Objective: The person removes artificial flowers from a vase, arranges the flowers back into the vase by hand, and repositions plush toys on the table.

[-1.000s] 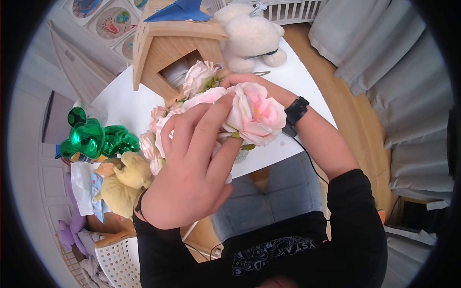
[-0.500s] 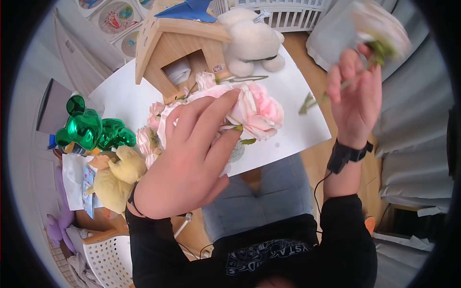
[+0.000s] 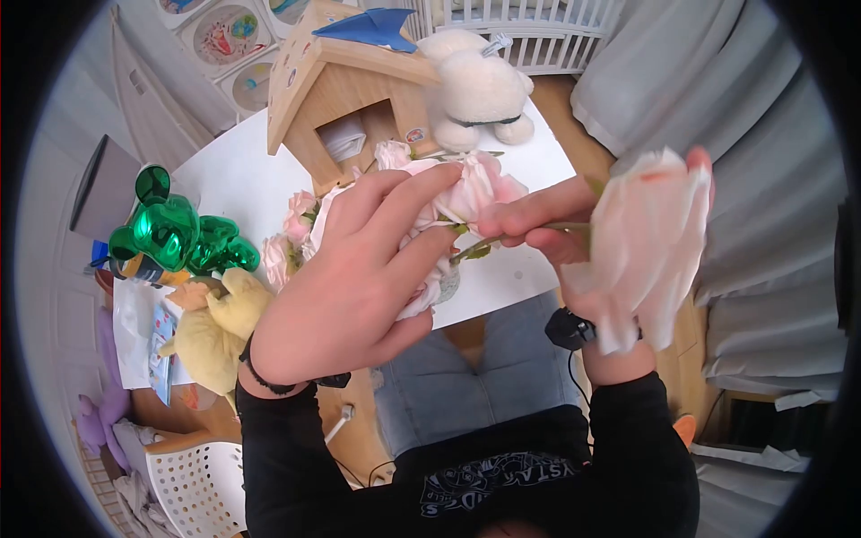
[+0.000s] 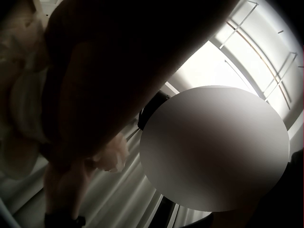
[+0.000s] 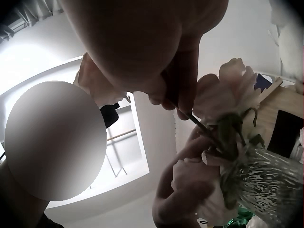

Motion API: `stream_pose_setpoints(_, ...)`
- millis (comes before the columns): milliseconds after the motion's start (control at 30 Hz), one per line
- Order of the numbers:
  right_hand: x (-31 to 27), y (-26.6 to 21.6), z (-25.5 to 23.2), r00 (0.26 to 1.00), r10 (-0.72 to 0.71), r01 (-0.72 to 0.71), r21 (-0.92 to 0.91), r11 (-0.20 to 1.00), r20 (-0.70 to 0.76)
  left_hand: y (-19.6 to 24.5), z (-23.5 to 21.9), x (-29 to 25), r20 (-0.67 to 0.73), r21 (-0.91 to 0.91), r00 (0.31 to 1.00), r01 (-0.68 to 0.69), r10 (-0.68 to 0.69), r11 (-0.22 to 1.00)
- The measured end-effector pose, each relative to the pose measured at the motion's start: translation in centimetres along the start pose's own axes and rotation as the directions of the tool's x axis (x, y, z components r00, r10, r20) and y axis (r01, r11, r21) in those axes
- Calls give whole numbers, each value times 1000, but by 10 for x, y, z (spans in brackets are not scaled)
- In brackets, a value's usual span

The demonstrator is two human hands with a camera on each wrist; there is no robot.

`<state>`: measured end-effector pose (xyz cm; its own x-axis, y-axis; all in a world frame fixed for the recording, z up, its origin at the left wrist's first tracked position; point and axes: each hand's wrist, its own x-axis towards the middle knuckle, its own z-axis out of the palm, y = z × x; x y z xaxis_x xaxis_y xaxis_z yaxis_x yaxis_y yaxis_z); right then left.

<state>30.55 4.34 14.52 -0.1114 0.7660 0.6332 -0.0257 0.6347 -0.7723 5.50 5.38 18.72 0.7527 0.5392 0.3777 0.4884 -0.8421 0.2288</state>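
Pink artificial flowers [image 3: 475, 188] stand bunched in a textured clear glass vase [image 5: 273, 183], mostly hidden from above. Across the bunch lies my left hand [image 3: 350, 278], its bent fingers gripping among the blooms; the right wrist view shows this hand [image 5: 178, 194] from below. My right hand [image 3: 560, 220] pinches the green stem [image 5: 202, 128] of a separate pale pink flower [image 3: 650, 238]. That bloom hangs over the right wrist, and the stem's lower end points left into the bunch beside my left fingers. Where its tip ends is hidden.
Behind the flowers stand a wooden house [image 3: 377, 99] and a white plush toy [image 3: 484, 94] on the white table [image 3: 529, 273]. A shiny green figure [image 3: 170, 233] and a yellow plush [image 3: 211, 341] are at the left.
My right hand went from behind the bunch up to the right with a flower, then came down and left, bringing its stem to the bunch. My left hand stayed on the blooms.
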Motion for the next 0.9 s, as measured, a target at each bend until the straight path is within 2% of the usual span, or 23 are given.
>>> stream_pose_setpoints(33, 0, 2, 1, 997, -61, 65, -101, 993, 51, -1, 1, 0, -5, 0, 1000, -1, 1, 1000)
stream_pose_setpoints(67, -3, -8, 9, 985, 133, -129, 36, 991, -112, -2, 2, -1, -16, -16, 1000, -7, 7, 1000)
stream_pose_setpoints(100, -3, -8, 9, 986, 130, -127, 33, 991, -108, -3, 3, -1, -26, -32, 1000, -13, 12, 999)
stream_pose_setpoints(200, -2, -8, 9, 956, 282, -267, 159, 950, -77, -4, 4, -1, -23, -29, 1000, -18, 17, 999)
stream_pose_setpoints(400, 1, -6, 9, 838, 545, -515, 391, 763, 41, -7, 4, -2, -12, -17, 999, -44, 44, 999)
stream_pose_setpoints(433, 2, -3, 8, 838, 545, -515, 390, 763, 41, -8, 3, -2, -12, -17, 999, -43, 43, 999)
stream_pose_setpoints(467, 2, 1, 7, 944, 328, -327, -14, 945, 34, -8, 3, -2, -7, -24, 999, -48, 48, 999)
stream_pose_setpoints(500, 1, 7, 5, 986, 107, -48, -404, 913, 124, -9, 2, -3, -2, -31, 999, -53, 53, 998)
stream_pose_setpoints(533, 1, 17, 9, 998, -66, 68, -360, 930, 18, -8, 2, -3, -2, -30, 999, -53, 53, 998)
stream_pose_setpoints(567, 1, 22, 10, 998, -67, 70, -360, 930, 19, -8, 2, -3, 6, -36, 999, -46, 46, 998)
stream_pose_setpoints(600, 0, 27, 16, 975, -166, 129, -238, 963, -146, -7, 1, -3, 14, -44, 999, -39, 39, 998)
stream_pose_setpoints(633, 2, 28, 26, 919, -236, 207, -123, 971, -317, -7, 1, -3, 14, -45, 999, -38, 39, 998)
stream_pose_setpoints(667, 7, 21, 38, 907, -192, 256, 129, 958, -376, -9, 1, -3, 19, -46, 999, -48, 49, 998)
stream_pose_setpoints(700, 7, 22, 36, 906, -190, 255, 129, 958, -377, -10, 0, -3, 24, -48, 998, -58, 60, 997)
stream_pose_setpoints(767, 6, 28, 19, 935, -297, 283, -100, 954, -194, -12, -1, -4, 35, -54, 997, -68, 70, 996)
stream_pose_setpoints(867, 7, 35, -2, 925, -360, 378, -407, 831, 124, -12, -3, -3, 35, -83, 997, -68, 71, 994)
stream_pose_setpoints(900, 6, 35, -2, 925, -359, 377, -407, 832, 123, -12, -3, -2, 29, -108, 998, -58, 62, 992)
